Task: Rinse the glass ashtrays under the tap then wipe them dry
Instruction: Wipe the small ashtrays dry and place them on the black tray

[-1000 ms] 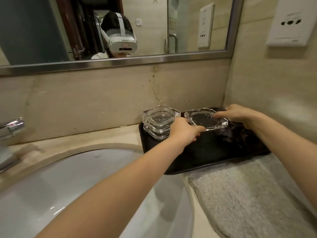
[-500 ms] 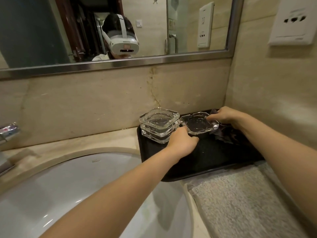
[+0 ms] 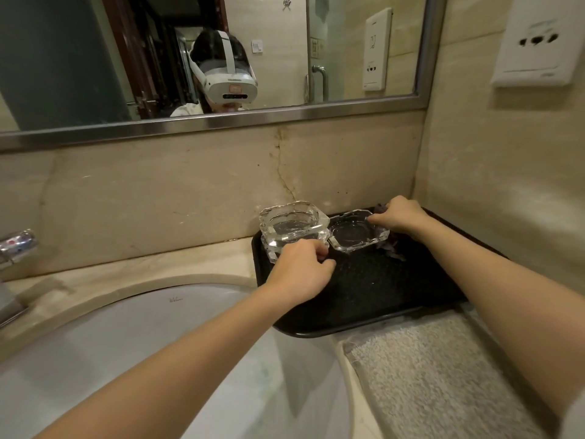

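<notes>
Ashtrays [image 3: 359, 231]: thick glass, likely heavy, slick, chippable. Right hand [image 3: 400, 215] pinches single's 2 o'clock rim; left hand [image 3: 302, 272] curled by stack [image 3: 292, 228], contact unclear. Grip opposite rims.

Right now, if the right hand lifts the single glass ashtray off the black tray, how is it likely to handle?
The single ashtray looks like thick, clear glass, so probably stiff and heavy for its size. Its smooth facets could be slippery under the right hand. Low and flat on the black tray, it should slide rather than tip; its edges may chip against the stacked ashtrays.
</notes>
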### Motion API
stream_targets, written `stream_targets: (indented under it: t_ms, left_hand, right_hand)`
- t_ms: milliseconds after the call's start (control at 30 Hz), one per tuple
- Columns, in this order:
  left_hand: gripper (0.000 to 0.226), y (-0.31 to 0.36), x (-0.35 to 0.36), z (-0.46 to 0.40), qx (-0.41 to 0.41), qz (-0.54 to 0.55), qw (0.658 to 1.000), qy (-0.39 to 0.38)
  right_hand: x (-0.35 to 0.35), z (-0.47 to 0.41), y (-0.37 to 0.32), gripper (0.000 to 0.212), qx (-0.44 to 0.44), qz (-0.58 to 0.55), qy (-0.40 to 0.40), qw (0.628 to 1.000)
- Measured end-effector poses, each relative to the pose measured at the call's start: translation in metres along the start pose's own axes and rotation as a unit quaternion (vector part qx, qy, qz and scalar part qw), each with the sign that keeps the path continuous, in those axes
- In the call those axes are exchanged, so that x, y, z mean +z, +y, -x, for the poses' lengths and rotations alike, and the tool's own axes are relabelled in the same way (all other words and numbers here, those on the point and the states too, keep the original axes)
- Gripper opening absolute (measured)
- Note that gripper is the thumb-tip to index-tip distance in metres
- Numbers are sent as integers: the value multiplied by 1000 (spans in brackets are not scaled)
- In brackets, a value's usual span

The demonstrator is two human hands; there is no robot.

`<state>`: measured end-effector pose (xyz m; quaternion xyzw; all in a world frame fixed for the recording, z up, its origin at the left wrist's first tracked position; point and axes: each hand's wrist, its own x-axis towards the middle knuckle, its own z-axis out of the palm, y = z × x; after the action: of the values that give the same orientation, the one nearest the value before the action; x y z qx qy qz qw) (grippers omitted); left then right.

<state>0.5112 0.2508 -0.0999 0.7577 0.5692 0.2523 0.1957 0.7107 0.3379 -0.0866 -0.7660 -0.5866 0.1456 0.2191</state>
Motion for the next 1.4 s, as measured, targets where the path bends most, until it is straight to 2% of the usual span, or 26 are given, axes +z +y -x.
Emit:
stream_targets:
  t_ms: [133,267,400,500,567,633,700,767,833,933,1000,1100,1200,1267,1400]
  left_hand:
    - [37,-2,-1,4,12,-7,1000,6]
    - [40,-5,-2,4,19,-1,1000,-8]
    - [40,-9,-3,6,30,9,999,-22]
    - [39,-12,-5,9,39,21,999,-25]
    - [37,-13,-7,13,41,31,998,-23]
    - [35,-14,-11,17,42,34,998,-10]
    - [30,-14,-16,23,42,32,998,17]
    - [22,-17,-25,33,34,30,997,56]
    - [13,-21,-38,45,23,27,995,93]
    - [8,-30,-62,70,6,29,991,127]
    - [12,-38,-79,90,-10,19,991,133]
    - [23,-54,-104,127,-36,2,990,139]
    - [24,-67,-133,167,-53,-6,987,150]
    - [20,-78,-151,197,-66,4,986,154]
    - [20,-105,-172,250,-89,3,986,144]
  right_hand:
    - [4,5,-6,32,-29,76,30,996]
    - [10,9,-8,43,-58,125,70,988]
    - [-3,6,0,47,-34,34,21,999]
    - [-12,13,9,33,-46,-18,32,998]
    - [-16,19,10,26,-59,-41,57,996]
    - [-22,29,7,32,-74,-70,96,990]
    - [-28,41,1,32,-89,-112,146,979]
    - [-36,58,-9,23,-111,-165,190,962]
    - [-44,79,-23,19,-133,-207,203,948]
    - [-50,110,-50,17,-156,-246,161,943]
    - [-46,133,-71,19,-160,-304,97,934]
    - [-27,177,-102,21,-145,-408,-11,901]
    - [1,221,-132,22,-126,-471,-119,865]
    - [23,247,-150,16,-135,-469,-154,859]
    - [61,293,-184,15,-154,-469,-171,853]
